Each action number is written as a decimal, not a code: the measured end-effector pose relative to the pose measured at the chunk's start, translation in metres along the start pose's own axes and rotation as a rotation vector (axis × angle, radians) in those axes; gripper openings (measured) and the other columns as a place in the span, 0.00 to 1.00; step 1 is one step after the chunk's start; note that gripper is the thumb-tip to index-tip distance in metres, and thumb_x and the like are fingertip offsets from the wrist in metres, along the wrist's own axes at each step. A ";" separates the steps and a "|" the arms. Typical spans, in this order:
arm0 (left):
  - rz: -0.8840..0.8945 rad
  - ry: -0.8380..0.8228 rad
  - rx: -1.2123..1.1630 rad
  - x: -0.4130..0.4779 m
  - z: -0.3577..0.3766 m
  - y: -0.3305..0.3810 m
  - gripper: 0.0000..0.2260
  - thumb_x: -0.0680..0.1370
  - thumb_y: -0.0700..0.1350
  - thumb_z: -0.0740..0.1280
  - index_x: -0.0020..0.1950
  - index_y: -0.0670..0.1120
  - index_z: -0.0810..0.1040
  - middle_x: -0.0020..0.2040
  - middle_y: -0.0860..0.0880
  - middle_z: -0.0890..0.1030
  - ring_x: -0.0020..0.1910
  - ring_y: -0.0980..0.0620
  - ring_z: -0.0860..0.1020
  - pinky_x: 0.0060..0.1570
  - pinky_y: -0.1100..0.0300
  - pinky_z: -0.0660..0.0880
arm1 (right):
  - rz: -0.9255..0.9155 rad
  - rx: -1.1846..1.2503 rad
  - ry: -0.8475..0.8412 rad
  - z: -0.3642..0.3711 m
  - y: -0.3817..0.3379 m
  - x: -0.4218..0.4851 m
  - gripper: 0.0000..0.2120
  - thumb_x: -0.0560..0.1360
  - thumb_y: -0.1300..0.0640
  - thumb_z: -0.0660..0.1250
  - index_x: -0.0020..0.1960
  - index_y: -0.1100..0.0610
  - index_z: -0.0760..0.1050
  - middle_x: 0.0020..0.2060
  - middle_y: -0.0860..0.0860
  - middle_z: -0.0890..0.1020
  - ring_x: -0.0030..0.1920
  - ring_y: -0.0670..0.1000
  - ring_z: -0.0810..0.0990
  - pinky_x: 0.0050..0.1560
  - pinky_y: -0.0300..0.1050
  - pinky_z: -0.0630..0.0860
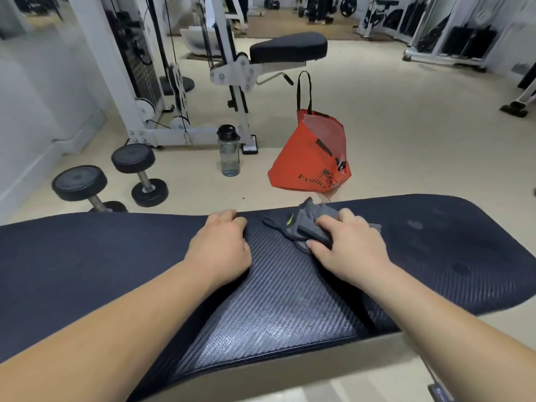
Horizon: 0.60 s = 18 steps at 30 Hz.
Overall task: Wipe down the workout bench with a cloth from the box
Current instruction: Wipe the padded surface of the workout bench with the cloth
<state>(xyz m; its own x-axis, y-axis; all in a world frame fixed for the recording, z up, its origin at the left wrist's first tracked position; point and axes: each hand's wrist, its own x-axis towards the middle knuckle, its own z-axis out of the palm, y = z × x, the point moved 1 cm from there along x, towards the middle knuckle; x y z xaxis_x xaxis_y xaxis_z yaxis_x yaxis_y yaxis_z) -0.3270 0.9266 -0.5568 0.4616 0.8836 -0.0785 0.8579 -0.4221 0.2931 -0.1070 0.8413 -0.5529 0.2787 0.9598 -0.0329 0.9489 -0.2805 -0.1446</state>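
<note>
The black padded workout bench (pixel 435 256) runs left to right across the lower half of the view. A crumpled grey cloth (pixel 295 224) lies on the pad near its far edge. My right hand (pixel 345 250) presses down on the cloth with fingers curled over it. My left hand (pixel 223 245) rests just to the left on the bare pad, its fingers curled over the far edge of the bench. No box is in view.
On the floor beyond the bench stand an orange tote bag (pixel 307 158), a clear water bottle (pixel 229 152) and two black dumbbells (pixel 139 175). A white cable machine with a black seat (pixel 287 47) stands farther back. More racks line the far right.
</note>
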 end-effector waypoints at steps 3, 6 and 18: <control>0.092 0.088 -0.085 -0.010 -0.001 0.010 0.25 0.76 0.39 0.60 0.74 0.46 0.72 0.79 0.48 0.65 0.78 0.47 0.61 0.75 0.53 0.63 | -0.289 0.092 -0.078 0.005 -0.035 -0.019 0.22 0.72 0.30 0.66 0.60 0.41 0.75 0.52 0.48 0.72 0.59 0.55 0.74 0.56 0.50 0.73; 0.128 0.101 -0.161 -0.015 0.000 0.008 0.27 0.75 0.36 0.60 0.75 0.47 0.72 0.78 0.50 0.68 0.77 0.49 0.63 0.76 0.56 0.61 | -0.376 0.161 -0.195 -0.004 -0.035 -0.015 0.22 0.70 0.31 0.71 0.60 0.37 0.77 0.49 0.44 0.72 0.58 0.49 0.74 0.56 0.46 0.72; 0.166 0.132 -0.188 -0.004 0.007 0.017 0.23 0.76 0.41 0.61 0.71 0.49 0.76 0.75 0.52 0.71 0.75 0.49 0.67 0.74 0.55 0.66 | -0.306 0.216 -0.266 -0.015 -0.004 0.008 0.20 0.69 0.34 0.74 0.59 0.36 0.79 0.49 0.43 0.71 0.56 0.48 0.71 0.60 0.49 0.72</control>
<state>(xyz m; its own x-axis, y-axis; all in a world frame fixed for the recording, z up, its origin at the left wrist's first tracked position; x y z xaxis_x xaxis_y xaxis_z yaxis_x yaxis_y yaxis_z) -0.3124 0.9144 -0.5583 0.5484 0.8295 0.1060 0.7104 -0.5290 0.4642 -0.1062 0.8502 -0.5377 -0.0841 0.9751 -0.2054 0.9210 -0.0026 -0.3895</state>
